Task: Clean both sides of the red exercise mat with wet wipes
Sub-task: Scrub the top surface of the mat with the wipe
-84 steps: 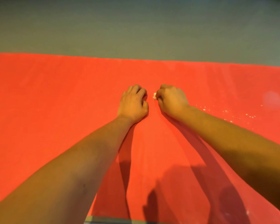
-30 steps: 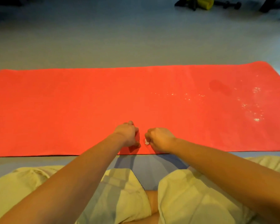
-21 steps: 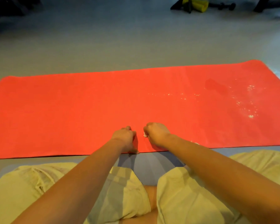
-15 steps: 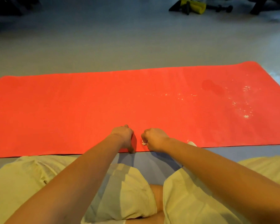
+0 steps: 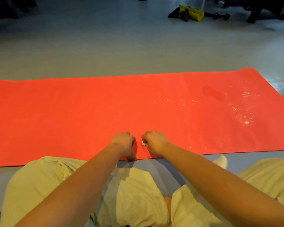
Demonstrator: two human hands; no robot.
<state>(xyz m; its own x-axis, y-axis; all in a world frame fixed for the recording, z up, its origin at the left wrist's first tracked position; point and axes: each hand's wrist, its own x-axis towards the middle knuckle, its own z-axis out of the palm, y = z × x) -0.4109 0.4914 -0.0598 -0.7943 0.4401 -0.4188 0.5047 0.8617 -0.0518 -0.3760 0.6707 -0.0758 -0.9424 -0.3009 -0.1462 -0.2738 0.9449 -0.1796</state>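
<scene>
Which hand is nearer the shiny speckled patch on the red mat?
Right. The right hand, clutching a white wad, rests on the mat's near edge left of the patch; the left hand sits further left.

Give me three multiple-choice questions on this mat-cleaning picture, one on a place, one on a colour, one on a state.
1. Where on the red mat do the white specks lie? A left half; B right half; C nowhere.
2. What colour is the gear on the far floor? A yellow; B blue; C white.
3. The right hand is: A flat and empty; B off the mat; C pinching a white wad.
Answers: B, the specks glint toward its right end; A, it is yellow; C, the wad shows in its grip.
</scene>
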